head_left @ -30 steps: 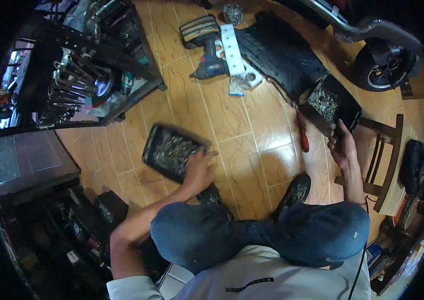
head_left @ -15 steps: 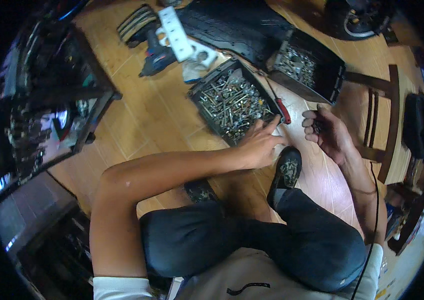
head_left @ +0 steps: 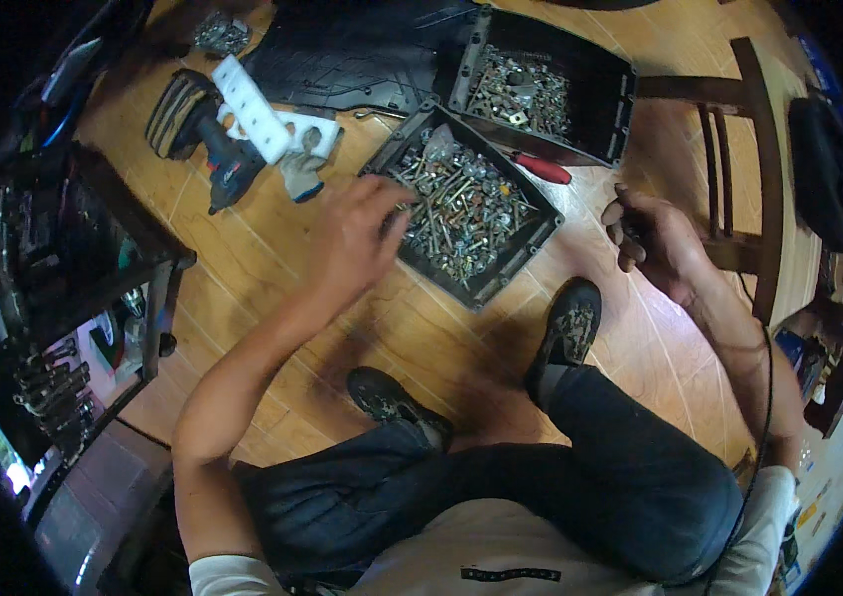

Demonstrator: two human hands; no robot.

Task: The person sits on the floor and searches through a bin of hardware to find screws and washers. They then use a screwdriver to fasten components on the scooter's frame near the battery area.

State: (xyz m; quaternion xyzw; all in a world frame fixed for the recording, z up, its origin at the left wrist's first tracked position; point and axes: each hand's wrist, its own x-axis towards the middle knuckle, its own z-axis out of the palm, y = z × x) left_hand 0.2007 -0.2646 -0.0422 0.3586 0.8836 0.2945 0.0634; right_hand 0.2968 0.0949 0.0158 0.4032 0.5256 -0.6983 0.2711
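Near bin [head_left: 521, 263], black. Far bin [head_left: 595, 99], black. Fasteners [head_left: 461, 214], silver-grey with brassy and rust-brown pieces. Screwdriver handle [head_left: 543, 168], red. Strip [head_left: 250, 109], white, dark-dotted. Power drill [head_left: 233, 171], dark blue-black. Floor tiles [head_left: 253, 273], honey-tan, wood-grain patterned, pale joints. Shoes [head_left: 572, 323], black with mottled pale patches. Trousers [head_left: 630, 447], dark blue.

- Floor [head_left: 243, 288]: glossy tiles in a wood pattern, pale joints.
- Black bin [head_left: 519, 263], full of loose screws and bolts, uncovered.
- Second black bin [head_left: 595, 94], just behind it, also holding hardware.
- Black sheet [head_left: 342, 50], spread beside the second bin.
- Red-handled tool [head_left: 543, 167], between both bins.
- Power drill [head_left: 233, 169], touching a white strip [head_left: 248, 109].
- Two dark shoes [head_left: 575, 323].
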